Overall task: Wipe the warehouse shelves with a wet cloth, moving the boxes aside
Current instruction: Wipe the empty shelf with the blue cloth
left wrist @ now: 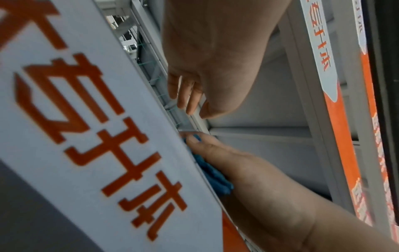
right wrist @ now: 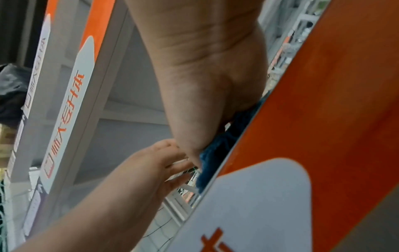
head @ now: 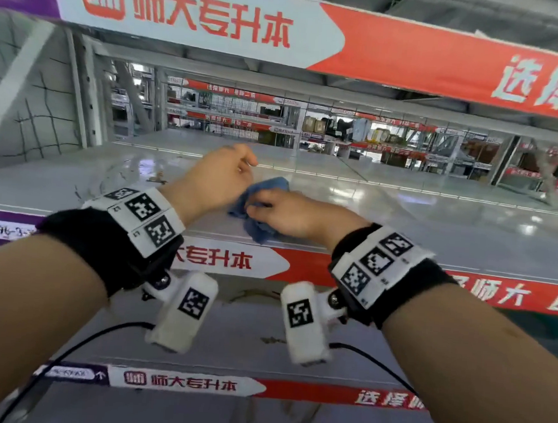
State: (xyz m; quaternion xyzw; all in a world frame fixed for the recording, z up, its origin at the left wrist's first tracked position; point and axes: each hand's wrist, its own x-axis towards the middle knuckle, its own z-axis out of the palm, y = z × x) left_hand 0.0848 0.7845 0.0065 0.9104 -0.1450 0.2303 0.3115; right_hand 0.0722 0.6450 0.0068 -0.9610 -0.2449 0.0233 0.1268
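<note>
Both hands meet at the shelf (head: pixel 402 220) edge. Right hand (head: pixel 290 213) grips the crumpled blue cloth (head: pixel 266 190) beneath its fingers; left hand (head: pixel 220 177) hovers just beside, fingers relaxed and empty.

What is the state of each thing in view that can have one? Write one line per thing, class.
blue cloth: bunched up, lying on the shelf at its front edge, held by the right hand.
shelf: bare and glossy where visible, no boxes on it.
left hand: raised beside the cloth, fingers loosely curled, holding nothing.
right hand: fingers curled round the cloth.
</note>
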